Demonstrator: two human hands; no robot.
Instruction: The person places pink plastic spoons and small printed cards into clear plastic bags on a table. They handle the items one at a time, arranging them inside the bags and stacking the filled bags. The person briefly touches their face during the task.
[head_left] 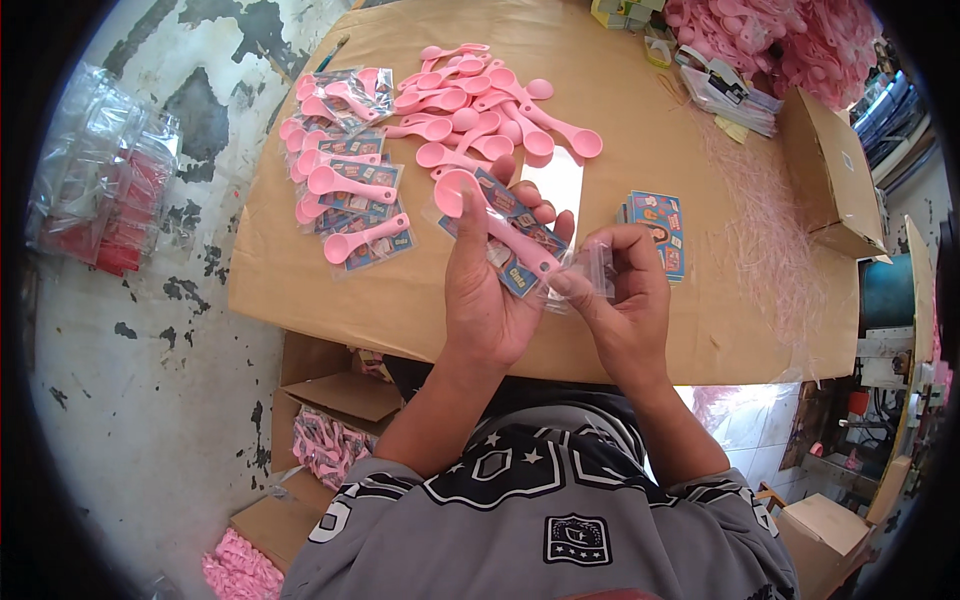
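Observation:
A pink measuring spoon [512,238] lies over a printed blue card [520,208] inside a clear plastic bag, and my left hand [490,290] grips them from below with the thumb on the spoon. My right hand [630,300] pinches the bag's loose clear end [597,270] beside the handle's tip. Just beyond my hands is a heap of loose pink spoons [450,98]. Left of it, bagged spoons with cards [365,240] overlap in a row. To the right of my right hand sits a stack of printed cards [660,230].
The brown paper-covered table [300,270] bears a cardboard box [820,170] at its right edge, near tangled pink strands [765,240]. A tape dispenser [725,80] rests on clear bags at the back right. Open boxes of bagged spoons [330,440] stand below the left front.

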